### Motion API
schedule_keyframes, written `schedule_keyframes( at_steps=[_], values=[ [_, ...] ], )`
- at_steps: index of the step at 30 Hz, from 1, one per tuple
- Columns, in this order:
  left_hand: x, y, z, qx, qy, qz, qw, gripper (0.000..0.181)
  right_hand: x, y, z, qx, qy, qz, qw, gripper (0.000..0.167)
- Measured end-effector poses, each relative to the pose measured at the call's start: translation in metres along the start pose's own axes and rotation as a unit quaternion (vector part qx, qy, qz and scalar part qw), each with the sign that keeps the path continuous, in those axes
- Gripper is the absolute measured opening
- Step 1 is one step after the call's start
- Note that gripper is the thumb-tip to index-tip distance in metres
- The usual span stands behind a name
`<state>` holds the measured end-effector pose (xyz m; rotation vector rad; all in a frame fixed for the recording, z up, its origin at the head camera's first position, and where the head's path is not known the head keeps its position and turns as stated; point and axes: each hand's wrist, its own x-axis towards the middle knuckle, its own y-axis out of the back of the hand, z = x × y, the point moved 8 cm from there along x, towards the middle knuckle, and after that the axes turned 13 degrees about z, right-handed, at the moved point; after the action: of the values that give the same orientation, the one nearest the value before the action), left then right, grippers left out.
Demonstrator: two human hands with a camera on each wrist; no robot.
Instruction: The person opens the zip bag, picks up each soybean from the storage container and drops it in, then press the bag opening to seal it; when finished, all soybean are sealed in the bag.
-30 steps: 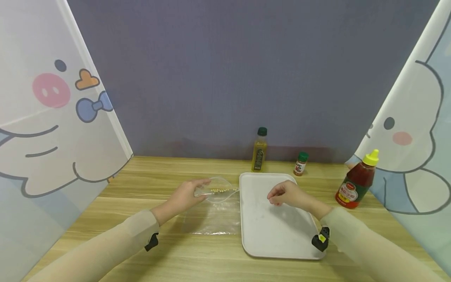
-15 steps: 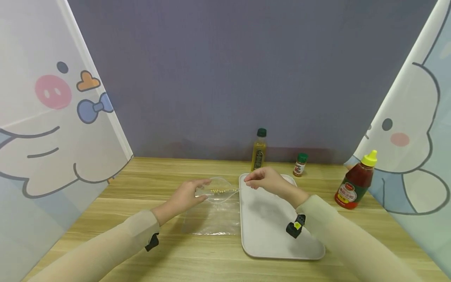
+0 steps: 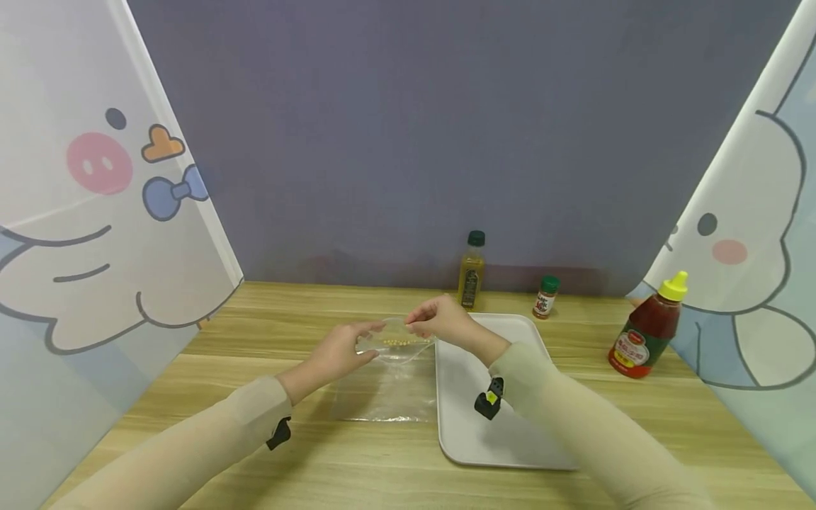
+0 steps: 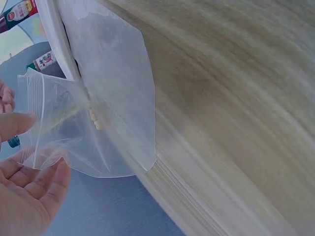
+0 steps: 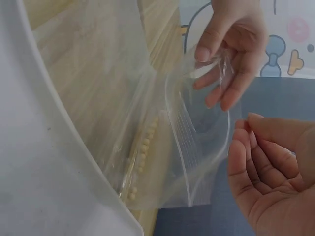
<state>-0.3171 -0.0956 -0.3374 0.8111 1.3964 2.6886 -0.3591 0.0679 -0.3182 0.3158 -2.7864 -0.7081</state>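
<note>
A clear zip bag [image 3: 398, 358] lies on the wooden table, its mouth spread apart toward the back. Several small, round, pale yellow beads or beans [image 5: 145, 145] lie in a row inside it. With thumb and fingers on opposite sides of the mouth, my left hand [image 3: 344, 349] holds the bag's left end. My right hand [image 3: 443, 322] hovers just over the mouth's right side, thumb and index fingertips together. Whether something small sits between those fingertips is hidden. In the right wrist view, the right fingers [image 5: 239, 164] are curled beside the bag's rim.
A white tray [image 3: 472, 425] lies right of the bag, partly under my right arm. Behind it stand an oil bottle [image 3: 470, 276] and a green-capped spice jar [image 3: 545, 297]. A red sauce bottle [image 3: 647, 333] with a yellow nozzle stands at right. A grey partition [image 3: 408, 142] closes off the back.
My right hand has moved left from over the tray to the bag's mouth, its fingertips staying together. My left hand keeps its hold on the bag.
</note>
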Motion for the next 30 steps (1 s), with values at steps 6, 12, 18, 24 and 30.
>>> schedule_keyframes(
  at_steps=[6, 12, 18, 24, 30],
  values=[
    [0.003, 0.0, 0.003, -0.007, -0.007, -0.002, 0.9999, 0.053, 0.004, 0.0, 0.0, -0.019, 0.004, 0.007, 0.9998, 0.017],
    [0.003, 0.002, 0.001, -0.007, -0.019, 0.004, 0.9998, 0.054, 0.001, 0.019, 0.011, -0.032, 0.015, 0.022, 0.9991, 0.017],
    [0.003, 0.002, -0.007, -0.004, -0.002, 0.0, 1.0, 0.054, -0.012, 0.021, 0.022, -0.051, 0.034, -0.057, 0.9965, 0.035],
    [0.006, 0.005, -0.009, -0.013, -0.009, -0.007, 0.9998, 0.054, -0.015, 0.019, 0.027, -0.067, 0.038, -0.032, 0.9965, 0.034],
    [0.009, 0.009, -0.008, -0.043, -0.024, -0.014, 0.9987, 0.053, -0.012, 0.019, 0.032, -0.083, 0.015, 0.033, 0.9959, 0.023]
  ],
)
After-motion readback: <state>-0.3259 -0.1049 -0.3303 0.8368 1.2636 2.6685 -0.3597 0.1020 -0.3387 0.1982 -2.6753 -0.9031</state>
